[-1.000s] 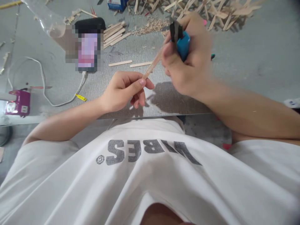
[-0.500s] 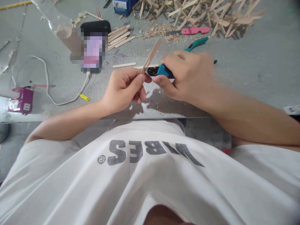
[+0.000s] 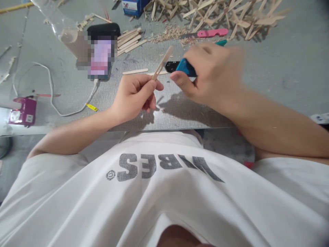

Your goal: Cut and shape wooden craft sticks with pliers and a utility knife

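Note:
My left hand point(image 3: 133, 96) pinches the lower end of a thin wooden stick point(image 3: 162, 62), which points up and to the right over the grey table point(image 3: 269, 75). My right hand point(image 3: 210, 75) is closed round a blue-handled utility knife point(image 3: 181, 66). Its black tip lies just to the right of the stick, close to the stick's upper half. Fine wood shavings lie on the table under both hands.
A phone point(image 3: 100, 55) on a white cable point(image 3: 51, 99) lies at the left, with a purple charger block point(image 3: 22, 112) at the table's edge. A stack of sticks point(image 3: 130, 39), two loose sticks point(image 3: 135, 71), a pink knife point(image 3: 210, 33) and a heap of glued stick pieces point(image 3: 226, 13) lie beyond.
My right hand swung the knife down from above the stick to its base, then drew it up and right along the stick. The left hand stayed nearly still.

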Demonstrator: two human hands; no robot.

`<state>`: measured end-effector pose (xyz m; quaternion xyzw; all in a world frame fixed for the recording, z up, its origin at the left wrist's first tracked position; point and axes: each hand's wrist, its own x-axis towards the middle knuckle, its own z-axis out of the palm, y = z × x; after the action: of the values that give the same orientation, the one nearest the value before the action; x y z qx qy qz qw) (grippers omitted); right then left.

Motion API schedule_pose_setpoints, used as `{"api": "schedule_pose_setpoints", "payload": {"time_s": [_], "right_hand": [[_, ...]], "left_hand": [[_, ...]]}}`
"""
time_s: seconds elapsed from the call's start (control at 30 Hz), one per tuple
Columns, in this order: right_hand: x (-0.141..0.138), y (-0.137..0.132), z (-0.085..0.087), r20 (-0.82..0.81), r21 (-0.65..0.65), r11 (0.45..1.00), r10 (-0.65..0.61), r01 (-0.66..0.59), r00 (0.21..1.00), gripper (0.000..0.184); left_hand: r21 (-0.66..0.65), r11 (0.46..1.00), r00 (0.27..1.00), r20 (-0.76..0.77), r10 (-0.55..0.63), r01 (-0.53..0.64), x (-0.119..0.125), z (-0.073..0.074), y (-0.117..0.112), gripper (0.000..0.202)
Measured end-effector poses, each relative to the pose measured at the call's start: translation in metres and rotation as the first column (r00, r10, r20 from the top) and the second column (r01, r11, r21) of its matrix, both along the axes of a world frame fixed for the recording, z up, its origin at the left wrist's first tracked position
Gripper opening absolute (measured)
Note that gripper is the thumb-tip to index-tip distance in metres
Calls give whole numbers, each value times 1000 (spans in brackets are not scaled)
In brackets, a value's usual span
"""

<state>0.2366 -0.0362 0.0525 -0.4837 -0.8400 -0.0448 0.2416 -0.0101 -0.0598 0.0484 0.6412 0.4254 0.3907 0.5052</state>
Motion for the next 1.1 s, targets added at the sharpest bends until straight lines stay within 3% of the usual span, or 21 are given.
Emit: {"api": "schedule_pose_setpoints", "payload": {"time_s": [0.07,0.17,0.27,0.43,0.57,0.7,0.9,1.1], "right_hand": [[0,1,0,15,8,1000,11,-11,1000,80],[-2,-1,0,11,-94,995,36,-35,999,82],[-6,-7,5,137,-144,990,22,-2,990,90],[-10,-14,13,297,-117,991,-29,67,955,106],[-9,-13,11,248,-134,989,-28,62,968,95],[-8,-10,9,215,-152,986,-31,64,976,89],[-8,-7,4,317,-39,995,-74,91,945,106],[-5,-5,4,295,-16,998,-49,56,954,96]], "left_hand": [[10,1000,1000,-3,5,-5,0,-2,1,22],[42,999,1000,-22,5,-4,-1,-6,2,24],[91,996,997,-69,15,-8,-1,-7,3,28],[150,989,989,-142,37,-15,-1,-7,2,28],[201,979,981,-187,51,-12,-2,-8,4,27],[149,989,986,-167,16,9,-4,-7,8,28],[30,999,993,-109,-39,42,-3,1,11,29],[31,998,990,-134,-49,54,-4,4,10,30]]}}
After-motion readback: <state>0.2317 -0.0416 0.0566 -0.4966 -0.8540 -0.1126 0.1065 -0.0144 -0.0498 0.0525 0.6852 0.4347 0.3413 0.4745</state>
